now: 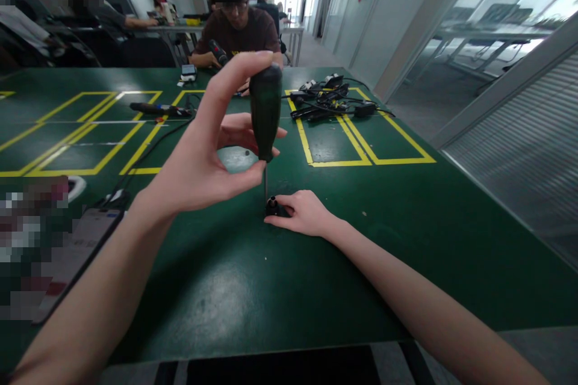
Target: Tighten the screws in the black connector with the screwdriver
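The person's left hand is wrapped around a screwdriver with a dark green, bulbous handle and a thin metal shaft; the index finger reaches over the rounded top of the handle, the thumb presses near its lower end, and other fingers show behind it; the screwdriver stands nearly upright, its shaft pointing down at a small black cylindrical part with an open, ringed top; whether the tip touches that part or stands just beside it cannot be told; the right hand has thumb and fingers pinched on the black part, which rests on the glossy dark green table; farther off on the right, a tangled heap of black cables lies across rectangles of yellow tape; on the left, a long dark tool with a cord rests near more taped lines, and a flat board with a dark edge lies beside the left forearm, partly blurred; across the table sits a co-worker in a dark brown shirt, holding a black handheld tool.
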{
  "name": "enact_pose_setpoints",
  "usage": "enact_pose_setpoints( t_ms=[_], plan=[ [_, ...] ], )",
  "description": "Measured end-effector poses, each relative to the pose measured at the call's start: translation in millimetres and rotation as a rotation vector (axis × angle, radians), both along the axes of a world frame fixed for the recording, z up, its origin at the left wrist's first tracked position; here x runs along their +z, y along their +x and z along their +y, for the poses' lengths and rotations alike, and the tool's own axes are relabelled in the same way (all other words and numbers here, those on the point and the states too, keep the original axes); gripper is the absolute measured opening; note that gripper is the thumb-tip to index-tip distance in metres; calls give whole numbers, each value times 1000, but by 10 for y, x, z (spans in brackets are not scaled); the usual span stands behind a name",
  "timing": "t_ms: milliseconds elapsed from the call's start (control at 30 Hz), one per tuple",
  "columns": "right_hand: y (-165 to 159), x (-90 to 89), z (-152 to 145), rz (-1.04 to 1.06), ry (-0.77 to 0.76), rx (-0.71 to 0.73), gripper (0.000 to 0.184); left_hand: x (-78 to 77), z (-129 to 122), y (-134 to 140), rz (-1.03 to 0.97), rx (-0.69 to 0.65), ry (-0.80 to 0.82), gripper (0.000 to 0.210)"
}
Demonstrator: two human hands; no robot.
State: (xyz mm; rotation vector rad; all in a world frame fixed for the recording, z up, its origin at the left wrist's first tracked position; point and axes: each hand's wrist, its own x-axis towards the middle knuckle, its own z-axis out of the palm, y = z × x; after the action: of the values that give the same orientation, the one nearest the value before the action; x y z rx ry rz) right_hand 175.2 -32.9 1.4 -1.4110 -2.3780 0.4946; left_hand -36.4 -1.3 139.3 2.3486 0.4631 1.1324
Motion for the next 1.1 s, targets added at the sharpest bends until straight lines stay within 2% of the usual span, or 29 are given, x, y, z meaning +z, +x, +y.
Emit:
enact_pose_setpoints(
  t_ms=[133, 367, 600, 700, 933, 1100],
  plan=[
    [1, -2, -3, -5, -1, -7, 44, 25, 16, -32, 16, 3, 36, 93],
    [12, -12, -2, -1, -2, -13, 44, -37, 24, -11, 0, 71, 214, 97],
    [8, -16, 3, -2, 9, -4, 42, 24, 9, -29, 54, 15, 21, 92],
    [12, -21, 4, -2, 16, -4, 42, 23, 36, -54, 55, -12, 35, 97],
    [22, -28, 4, -4, 24, -2, 43, -46, 94, -53, 25, 30, 18, 107],
    [18, -17, 3, -14, 13, -1, 43, 3, 56, -54, 63, 49, 41, 108]
  ],
)
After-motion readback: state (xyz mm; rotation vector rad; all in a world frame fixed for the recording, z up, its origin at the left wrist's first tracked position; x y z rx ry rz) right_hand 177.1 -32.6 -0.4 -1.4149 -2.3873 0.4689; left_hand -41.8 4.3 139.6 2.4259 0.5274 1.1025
